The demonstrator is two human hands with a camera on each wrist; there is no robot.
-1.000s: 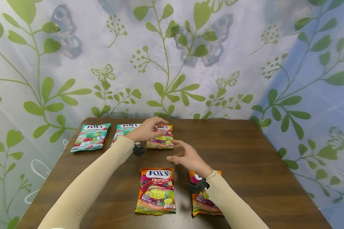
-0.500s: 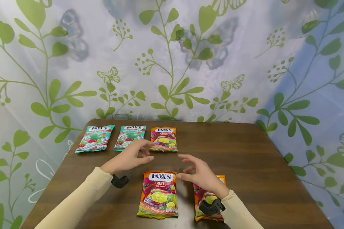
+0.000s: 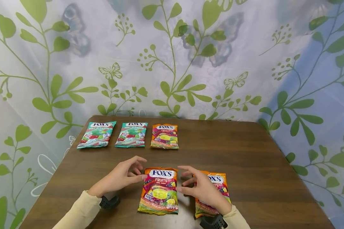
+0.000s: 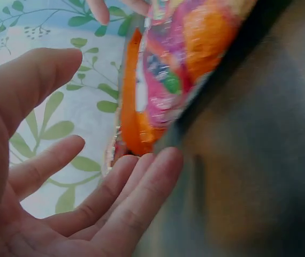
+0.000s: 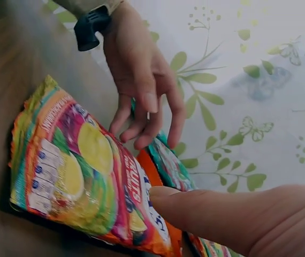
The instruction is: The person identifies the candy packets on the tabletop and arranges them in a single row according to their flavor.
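Observation:
A FOX'S Fruits candy bag [image 3: 160, 192], orange and purple, lies face up near the front middle of the table. My left hand [image 3: 121, 175] is at its left edge, thumb tip close to the upper left side, fingers loosely bent. In the left wrist view those fingers [image 4: 158, 176] lie low beside the bag's orange end [image 4: 142, 131] with nothing in them. My right hand [image 3: 202, 187] is at the bag's right edge, thumb tip right at it. It partly covers a second Fruits bag [image 3: 202, 210] lying to the right.
Along the back of the brown wooden table [image 3: 240, 152] lie two teal Mint Blossom bags, one at the far left [image 3: 96, 135] and another [image 3: 131, 135] beside it. A third Fruits bag [image 3: 164, 136] continues that row. A leaf-patterned curtain [image 3: 172, 63] hangs behind.
My left hand has come back from the rear Fruits bag down to the left side of the front one. My right hand has lowered to its right side. The bags lie as before.

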